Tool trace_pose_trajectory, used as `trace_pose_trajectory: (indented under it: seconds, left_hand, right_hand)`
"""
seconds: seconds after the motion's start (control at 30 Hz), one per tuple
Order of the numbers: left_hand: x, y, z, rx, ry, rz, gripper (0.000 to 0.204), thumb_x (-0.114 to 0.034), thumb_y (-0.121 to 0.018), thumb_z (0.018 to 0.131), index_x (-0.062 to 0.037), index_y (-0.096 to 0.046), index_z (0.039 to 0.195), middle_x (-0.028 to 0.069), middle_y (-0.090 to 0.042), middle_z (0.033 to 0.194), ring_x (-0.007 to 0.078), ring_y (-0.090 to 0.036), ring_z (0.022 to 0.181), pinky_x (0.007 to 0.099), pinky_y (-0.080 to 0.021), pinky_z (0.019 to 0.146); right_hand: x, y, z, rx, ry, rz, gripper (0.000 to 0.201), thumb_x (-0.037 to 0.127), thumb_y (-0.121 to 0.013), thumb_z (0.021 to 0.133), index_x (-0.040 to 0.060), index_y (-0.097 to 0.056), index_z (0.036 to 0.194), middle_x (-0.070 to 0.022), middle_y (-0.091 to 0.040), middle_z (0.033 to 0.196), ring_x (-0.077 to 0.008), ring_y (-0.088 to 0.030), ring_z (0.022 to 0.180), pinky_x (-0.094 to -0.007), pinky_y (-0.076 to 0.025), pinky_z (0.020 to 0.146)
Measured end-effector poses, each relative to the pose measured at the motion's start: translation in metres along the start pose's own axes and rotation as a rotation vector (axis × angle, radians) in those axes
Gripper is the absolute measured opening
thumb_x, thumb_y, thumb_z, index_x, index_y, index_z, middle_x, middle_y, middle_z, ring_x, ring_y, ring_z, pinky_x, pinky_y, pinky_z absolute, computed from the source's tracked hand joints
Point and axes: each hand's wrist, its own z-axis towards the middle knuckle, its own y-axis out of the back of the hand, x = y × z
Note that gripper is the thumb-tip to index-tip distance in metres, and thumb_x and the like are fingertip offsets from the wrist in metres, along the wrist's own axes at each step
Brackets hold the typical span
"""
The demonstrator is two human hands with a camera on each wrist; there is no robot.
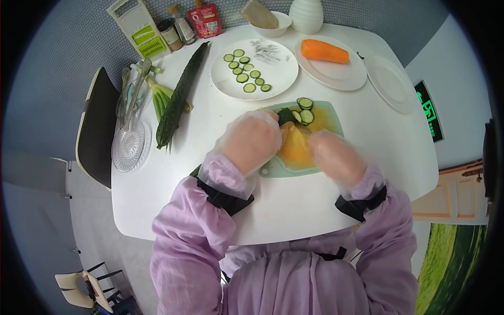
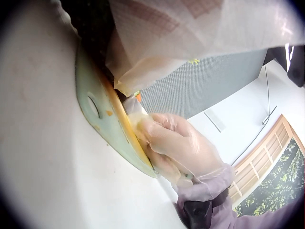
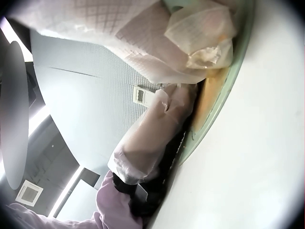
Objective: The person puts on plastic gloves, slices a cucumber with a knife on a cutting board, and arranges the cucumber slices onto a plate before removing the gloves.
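Both hands wear clear plastic gloves and work over a pale green cutting board (image 1: 331,113) stained orange. My left hand (image 1: 254,139) holds a dark green cucumber (image 1: 286,116) down on the board; its bumpy skin (image 2: 90,21) shows large in the left wrist view, and the hand covers most of it. Across from it, my right hand (image 1: 336,157) grips a knife, its blade (image 1: 302,128) at the cucumber's cut end and its handle hidden in the fist. In the left wrist view the right hand (image 2: 176,143) has its fingers curled. Several cut slices (image 1: 305,104) lie past the blade.
Beyond the board stands a white plate (image 1: 283,79) with rows of cucumber slices (image 1: 242,77). A peeled carrot (image 1: 324,51) lies on another plate (image 1: 341,79), beside a bare plate (image 1: 391,84). Leftward are a whole cucumber (image 1: 181,97), scallions (image 1: 159,97), a glass dish (image 1: 128,147) and a grater (image 1: 139,31).
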Motion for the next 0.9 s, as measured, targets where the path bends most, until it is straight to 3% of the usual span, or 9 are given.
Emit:
trace_pose_trajectory:
  seconds: [0.1, 0.23, 0.3, 0.4, 0.53, 0.6, 0.73, 0.9]
  left_hand:
    - [0.001, -0.001, -0.002, -0.002, -0.039, -0.019, 0.030, -0.022, -0.054, 0.086, -0.0013, -0.053, 0.065, 0.0110, -0.051, 0.066, 0.0285, -0.054, 0.065, 0.0387, -0.044, 0.061]
    - [0.002, -0.003, -0.002, 0.013, -0.037, -0.008, 0.029, -0.021, -0.054, 0.086, -0.0019, -0.053, 0.063, 0.0098, -0.050, 0.066, 0.0269, -0.053, 0.064, 0.0375, -0.044, 0.060]
    - [0.003, -0.005, -0.002, -0.014, -0.061, -0.006, 0.030, -0.021, -0.054, 0.086, -0.0022, -0.053, 0.063, 0.0094, -0.050, 0.066, 0.0265, -0.053, 0.064, 0.0371, -0.043, 0.060]
    - [0.003, -0.006, -0.002, -0.033, -0.085, 0.038, 0.030, -0.020, -0.054, 0.085, -0.0025, -0.053, 0.061, 0.0090, -0.050, 0.066, 0.0262, -0.053, 0.063, 0.0367, -0.043, 0.059]
    - [0.002, -0.004, -0.002, -0.042, -0.063, -0.010, 0.029, -0.019, -0.055, 0.084, -0.0021, -0.053, 0.061, 0.0095, -0.050, 0.066, 0.0266, -0.053, 0.063, 0.0370, -0.044, 0.060]
    - [0.002, -0.004, -0.002, -0.029, -0.057, -0.023, 0.029, -0.019, -0.055, 0.084, -0.0018, -0.053, 0.061, 0.0097, -0.051, 0.067, 0.0267, -0.053, 0.063, 0.0371, -0.044, 0.060]
    - [0.002, -0.004, -0.002, -0.033, -0.043, -0.046, 0.028, -0.019, -0.055, 0.084, -0.0011, -0.053, 0.063, 0.0102, -0.051, 0.067, 0.0272, -0.054, 0.064, 0.0377, -0.044, 0.061]
    - [0.002, -0.003, -0.003, -0.013, -0.033, -0.028, 0.027, -0.020, -0.055, 0.084, -0.0011, -0.053, 0.064, 0.0106, -0.051, 0.068, 0.0276, -0.054, 0.064, 0.0382, -0.044, 0.060]
  right_hand:
    - [-0.003, -0.002, -0.003, -0.096, 0.059, 0.248, 0.006, 0.007, -0.052, 0.082, 0.0014, -0.053, 0.084, -0.0162, -0.054, 0.075, -0.0343, -0.052, 0.071, -0.0391, -0.043, 0.063]
    - [-0.001, -0.002, -0.002, -0.132, 0.057, 0.206, 0.004, 0.006, -0.053, 0.083, 0.0022, -0.051, 0.083, -0.0159, -0.052, 0.075, -0.0332, -0.051, 0.070, -0.0390, -0.042, 0.061]
    - [-0.006, -0.006, -0.002, -0.220, 0.145, 0.246, 0.005, 0.006, -0.052, 0.085, 0.0023, -0.049, 0.083, -0.0157, -0.051, 0.075, -0.0337, -0.050, 0.068, -0.0385, -0.041, 0.060]
    - [0.007, 0.002, 0.000, -0.143, 0.036, 0.160, 0.005, 0.005, -0.051, 0.086, 0.0027, -0.047, 0.084, -0.0149, -0.049, 0.075, -0.0338, -0.048, 0.067, -0.0378, -0.040, 0.060]
    - [0.009, 0.005, -0.002, -0.128, 0.048, 0.168, 0.005, 0.005, -0.050, 0.086, 0.0036, -0.046, 0.083, -0.0139, -0.047, 0.075, -0.0334, -0.048, 0.067, -0.0366, -0.040, 0.060]
    - [0.012, 0.005, -0.001, -0.136, -0.004, 0.360, 0.016, 0.008, -0.052, 0.089, 0.0002, -0.045, 0.077, -0.0184, -0.045, 0.070, -0.0356, -0.044, 0.063, -0.0395, -0.037, 0.057]
    - [0.008, 0.002, -0.002, -0.156, 0.078, 0.138, 0.004, 0.006, -0.049, 0.087, 0.0054, -0.047, 0.083, -0.0125, -0.047, 0.075, -0.0321, -0.048, 0.068, -0.0360, -0.040, 0.060]
    - [0.015, 0.006, 0.002, -0.114, -0.037, 0.056, 0.003, 0.006, -0.049, 0.086, 0.0036, -0.048, 0.084, -0.0146, -0.048, 0.073, -0.0362, -0.049, 0.068, -0.0396, -0.040, 0.060]
